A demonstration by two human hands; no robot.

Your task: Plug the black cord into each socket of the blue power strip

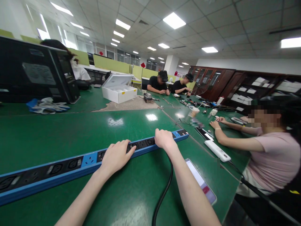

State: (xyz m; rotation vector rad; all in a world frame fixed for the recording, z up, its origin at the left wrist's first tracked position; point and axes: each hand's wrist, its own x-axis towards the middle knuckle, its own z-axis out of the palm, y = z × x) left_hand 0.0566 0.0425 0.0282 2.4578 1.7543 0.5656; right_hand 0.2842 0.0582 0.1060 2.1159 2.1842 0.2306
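Note:
A long power strip [89, 159] with a blue housing and black and blue sockets lies slantwise across the green table. My left hand [115, 157] grips it near the middle, fingers over the far edge and thumb stretched along the top. Farther right on the strip, my right hand [164, 139] is closed in a fist over the sockets. From under that hand a black power cord [169, 175] curves down toward the near edge; its plug end is hidden by my fingers. Beside my right forearm lies a phone [201, 182] with a lit screen.
A white power strip [217, 150] lies to the right, near a seated person in a pink shirt [270, 144]. Farther back are an opened white box [119, 89], gloves [49, 105], a black computer case [35, 72] and a plastic cup [194, 112]. Two people sit at the far side.

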